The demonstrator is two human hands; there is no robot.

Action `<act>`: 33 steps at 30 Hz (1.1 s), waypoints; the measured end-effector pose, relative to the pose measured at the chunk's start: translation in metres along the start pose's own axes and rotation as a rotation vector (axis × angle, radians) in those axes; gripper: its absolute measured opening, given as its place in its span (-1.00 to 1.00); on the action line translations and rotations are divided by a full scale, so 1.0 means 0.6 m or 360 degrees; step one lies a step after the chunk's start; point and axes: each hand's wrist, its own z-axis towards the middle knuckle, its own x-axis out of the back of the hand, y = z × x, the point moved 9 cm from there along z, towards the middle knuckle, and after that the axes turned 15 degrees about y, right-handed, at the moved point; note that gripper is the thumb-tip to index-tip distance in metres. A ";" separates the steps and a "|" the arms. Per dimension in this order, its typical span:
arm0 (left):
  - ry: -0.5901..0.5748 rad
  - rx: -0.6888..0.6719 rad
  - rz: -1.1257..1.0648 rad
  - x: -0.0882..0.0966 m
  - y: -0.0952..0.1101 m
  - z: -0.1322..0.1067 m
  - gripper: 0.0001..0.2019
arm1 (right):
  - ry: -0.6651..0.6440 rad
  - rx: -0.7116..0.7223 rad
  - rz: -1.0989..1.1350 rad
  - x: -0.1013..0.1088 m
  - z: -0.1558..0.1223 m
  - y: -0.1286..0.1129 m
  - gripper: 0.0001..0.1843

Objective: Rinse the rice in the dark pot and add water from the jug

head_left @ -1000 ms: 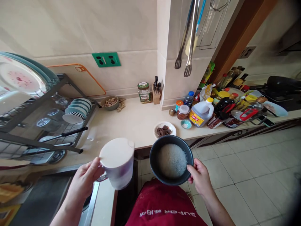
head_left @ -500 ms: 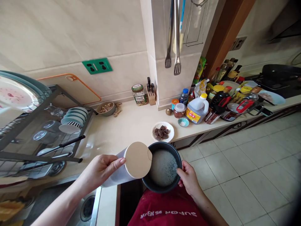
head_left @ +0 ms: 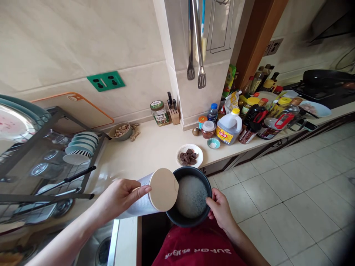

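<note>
My left hand is closed around a water jug with a beige lid and a pale, ribbed body. The jug lies tilted, its spout side over the left rim of a dark round inner pot. In the pot is cloudy water with white grains, apparently rice, and bubbles at its right side. My right hand pinches the pot's right rim, thumb on the inside. Just beyond the pot, a white plate of dark brown cubes rests on the counter.
On the left stands a dish rack with plates and glasses, above a sink. Along the counter are a bowl of ginger-like pieces, a green-lidded jar, a knife block, a jug with a yellow cap and several bottles.
The view has shifted slightly, so the counter things appear a little further left. Both hands keep their holds on the jug and pot. Fewer bubbles show on the cloudy water.
</note>
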 end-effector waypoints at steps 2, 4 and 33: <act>-0.0067 -0.0003 0.0099 -0.005 0.000 0.002 -0.43 | 0.0000 -0.0006 0.0008 -0.002 0.001 -0.001 -0.74; -0.0113 -0.0001 0.0154 -0.009 -0.001 0.005 -0.42 | 0.0004 -0.0012 0.0022 -0.003 0.002 -0.003 -0.74; -0.0124 -0.0096 0.0375 -0.016 -0.008 0.029 -0.43 | 0.0028 -0.0019 -0.0041 -0.010 0.003 -0.010 -0.80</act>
